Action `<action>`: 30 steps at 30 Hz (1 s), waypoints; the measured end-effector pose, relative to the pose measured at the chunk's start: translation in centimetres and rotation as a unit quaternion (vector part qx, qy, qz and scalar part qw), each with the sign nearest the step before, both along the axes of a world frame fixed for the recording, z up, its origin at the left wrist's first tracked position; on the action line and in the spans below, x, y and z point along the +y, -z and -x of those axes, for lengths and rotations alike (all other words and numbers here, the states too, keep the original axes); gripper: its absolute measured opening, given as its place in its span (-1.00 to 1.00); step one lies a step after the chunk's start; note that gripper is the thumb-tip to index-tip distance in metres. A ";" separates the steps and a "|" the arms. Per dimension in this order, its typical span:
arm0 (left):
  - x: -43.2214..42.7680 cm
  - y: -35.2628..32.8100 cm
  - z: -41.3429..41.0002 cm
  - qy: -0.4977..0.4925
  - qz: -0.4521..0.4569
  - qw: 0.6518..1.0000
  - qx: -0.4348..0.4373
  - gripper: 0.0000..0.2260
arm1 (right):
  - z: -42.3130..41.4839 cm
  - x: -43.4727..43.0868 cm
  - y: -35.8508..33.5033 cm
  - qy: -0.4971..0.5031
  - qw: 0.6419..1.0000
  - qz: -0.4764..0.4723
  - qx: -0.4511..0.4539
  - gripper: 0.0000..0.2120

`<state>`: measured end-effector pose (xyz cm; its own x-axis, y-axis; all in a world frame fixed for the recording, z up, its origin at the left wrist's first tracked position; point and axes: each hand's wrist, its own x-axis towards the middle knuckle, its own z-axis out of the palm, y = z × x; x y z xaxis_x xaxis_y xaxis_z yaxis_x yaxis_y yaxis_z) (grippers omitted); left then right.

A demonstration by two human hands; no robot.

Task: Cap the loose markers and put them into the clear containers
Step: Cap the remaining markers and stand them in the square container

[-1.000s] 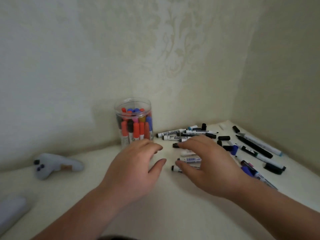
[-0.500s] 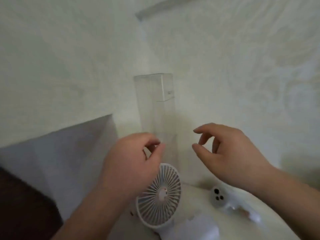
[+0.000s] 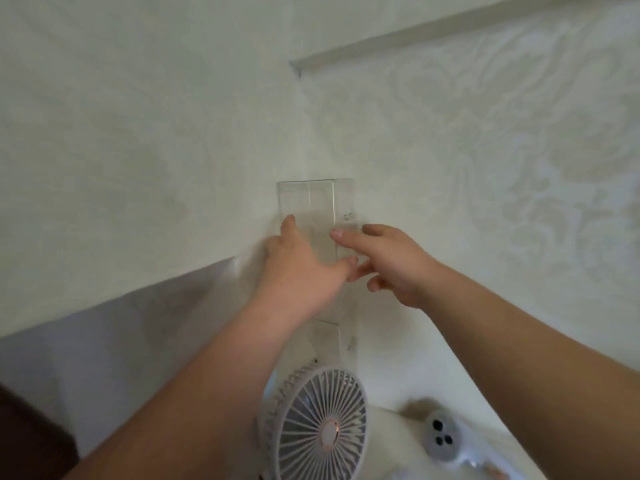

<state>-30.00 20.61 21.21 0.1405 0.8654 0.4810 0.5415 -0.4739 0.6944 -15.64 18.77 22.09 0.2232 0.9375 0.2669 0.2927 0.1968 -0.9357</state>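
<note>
A tall clear rectangular container [image 3: 315,202] stands upright in the corner against the wall. It looks see-through with nothing visible inside. My left hand [image 3: 301,271] holds it from the left, fingers up along its left side and thumb across the front. My right hand [image 3: 394,263] reaches in from the right. Its straight index finger touches the container's front corner edge and another finger lies by the right side. No markers or caps are in view.
A small white fan [image 3: 322,424] stands right below the container, facing me. A white rounded gadget with three dark dots [image 3: 441,436] lies to the fan's right on the pale surface. A grey-white panel [image 3: 114,341] leans at the left; walls close in behind.
The view swung from the marker pile and round jar to the corner. Both hands rose from in front of the tall container and now touch it.
</note>
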 end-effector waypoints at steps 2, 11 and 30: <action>0.0 0.3 0.0 0.004 -0.010 1.000 -0.014 0.01 | 0.0 0.2 0.0 -0.014 1.000 -0.008 0.022 -0.15; -4.2 -1.2 -2.5 0.133 -0.117 0.980 -0.091 -0.19 | -3.6 -9.6 -0.5 0.006 0.990 -0.132 0.050 -0.62; -26.9 13.9 -28.6 0.674 0.107 0.716 -0.144 0.00 | -22.2 -46.3 8.7 0.481 0.864 -0.082 -0.122 -0.39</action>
<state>-1.43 -6.25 7.31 0.8404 0.0943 0.5336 -0.4879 -0.2971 0.8208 6.57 -27.55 13.36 0.7970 0.2939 0.5276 0.5790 -0.1235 -0.8059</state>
